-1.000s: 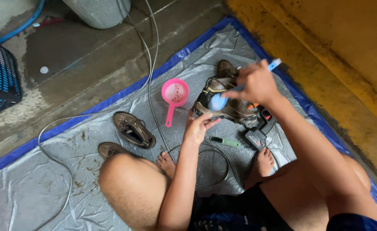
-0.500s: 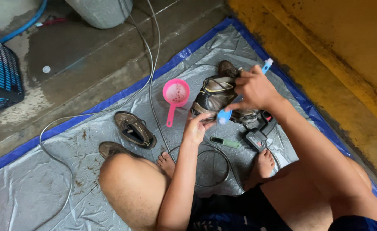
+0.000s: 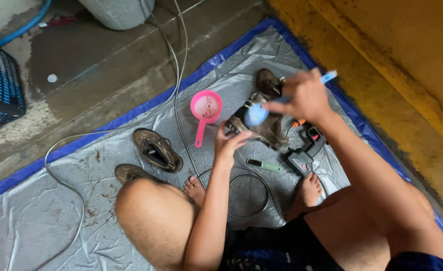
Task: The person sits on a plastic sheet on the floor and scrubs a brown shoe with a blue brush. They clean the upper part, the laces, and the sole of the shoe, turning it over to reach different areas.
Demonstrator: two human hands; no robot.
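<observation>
I sit on a grey tarp (image 3: 40,221) with a blue border. My left hand (image 3: 227,143) grips the near end of a dirty brown shoe (image 3: 269,131) held just above the tarp. My right hand (image 3: 304,96) holds a light blue brush (image 3: 257,114) by its handle, its round head pressed on top of the shoe. Another brown shoe (image 3: 268,82) lies just behind.
A pink scoop (image 3: 205,111) rests on the tarp left of the shoe. Two brown shoes (image 3: 156,149) lie by my left knee. A green-handled tool (image 3: 264,165) and a black power tool (image 3: 307,148) lie by my feet. Grey cable (image 3: 179,75) crosses the tarp; a blue crate (image 3: 0,93) stands left.
The brush head has swung from the shoe's near side up onto its top, and my right hand has shifted slightly. My left hand keeps its grip on the shoe.
</observation>
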